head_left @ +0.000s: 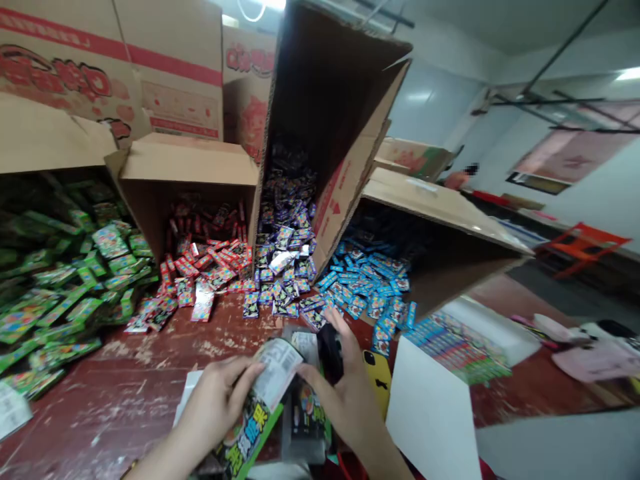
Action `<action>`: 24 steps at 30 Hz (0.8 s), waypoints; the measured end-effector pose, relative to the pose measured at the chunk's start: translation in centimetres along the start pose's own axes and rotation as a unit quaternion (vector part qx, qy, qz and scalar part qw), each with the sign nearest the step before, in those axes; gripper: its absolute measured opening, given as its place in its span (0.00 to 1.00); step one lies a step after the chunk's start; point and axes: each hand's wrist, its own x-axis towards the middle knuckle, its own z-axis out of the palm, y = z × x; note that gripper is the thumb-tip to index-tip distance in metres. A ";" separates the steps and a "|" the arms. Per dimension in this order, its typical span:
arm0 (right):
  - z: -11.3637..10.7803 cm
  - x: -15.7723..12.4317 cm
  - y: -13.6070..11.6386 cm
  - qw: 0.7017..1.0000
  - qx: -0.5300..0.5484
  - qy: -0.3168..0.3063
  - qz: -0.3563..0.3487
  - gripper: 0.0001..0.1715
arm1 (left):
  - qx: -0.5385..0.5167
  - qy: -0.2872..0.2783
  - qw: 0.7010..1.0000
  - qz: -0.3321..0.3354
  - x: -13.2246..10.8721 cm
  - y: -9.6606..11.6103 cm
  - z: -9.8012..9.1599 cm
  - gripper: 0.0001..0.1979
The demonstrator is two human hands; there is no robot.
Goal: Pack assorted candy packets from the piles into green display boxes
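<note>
My left hand [220, 393] grips a black and green candy box [254, 420], its fingers near a white barcode label [277, 373] on the upper end. The box is tilted. Opposite it, my right hand [345, 387] curls around a black rounded object [330, 350] whose kind I cannot make out. Its thumb reaches the label's right edge. Below and between the hands sits a clear plastic holder [300, 450] with another dark packet [306, 407] in it. A yellow phone [379, 380] lies just right of my right hand.
Open cartons spill green packets [115, 267], red packets [215, 260], purple packets [290, 247] and blue packets [365, 273] onto the red table [135, 373]. At right stand a white open box [435, 407] and a tray of packed sticks [450, 340]. A person [459, 179] is in the background.
</note>
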 end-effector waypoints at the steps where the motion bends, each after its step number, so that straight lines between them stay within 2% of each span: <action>1: 0.1 -0.3 0.6 0.997 0.055 -0.019 0.047 0.21 | -0.023 0.012 1.000 -0.011 0.0 -0.3 0.0 0.18; 3: 0.2 -0.6 1.3 0.978 0.155 -0.067 0.122 0.19 | -0.068 0.002 0.997 -0.034 -0.1 -0.9 0.4 0.18; 5: 0.5 -0.2 1.4 0.964 0.201 -0.055 0.166 0.22 | -0.127 -0.028 0.989 -0.065 0.0 -1.2 1.1 0.17; 7: 0.9 0.3 0.9 0.962 0.206 -0.026 0.177 0.22 | -0.191 -0.028 0.975 -0.111 0.4 -0.9 1.7 0.17; 9: 1.7 0.3 0.4 0.962 0.209 -0.035 0.172 0.21 | -0.243 0.008 0.956 -0.163 1.0 -0.3 1.9 0.19; 13: 5.2 -2.7 1.7 0.948 0.237 -0.085 0.193 0.19 | -0.314 0.062 0.911 -0.262 2.3 0.6 0.1 0.23; 15: 7.2 -5.0 3.3 0.935 0.250 -0.119 0.220 0.19 | -0.351 0.078 0.883 -0.304 2.8 0.2 -1.2 0.25; 17: 8.7 -6.6 4.4 0.927 0.259 -0.145 0.231 0.20 | -0.362 0.088 0.869 -0.327 2.9 -0.6 -2.0 0.26; 19: 9.4 -7.2 4.7 0.933 0.257 -0.136 0.212 0.24 | -0.325 0.095 0.887 -0.315 2.8 -1.3 -1.8 0.26; 22: 9.4 -6.6 3.7 0.961 0.215 -0.032 0.173 0.31 | -0.224 0.115 0.938 -0.240 2.1 -1.4 -0.1 0.25; 24: 9.5 -6.0 2.8 0.968 0.176 0.030 0.178 0.31 | -0.147 0.128 0.964 -0.182 1.8 -0.8 1.0 0.22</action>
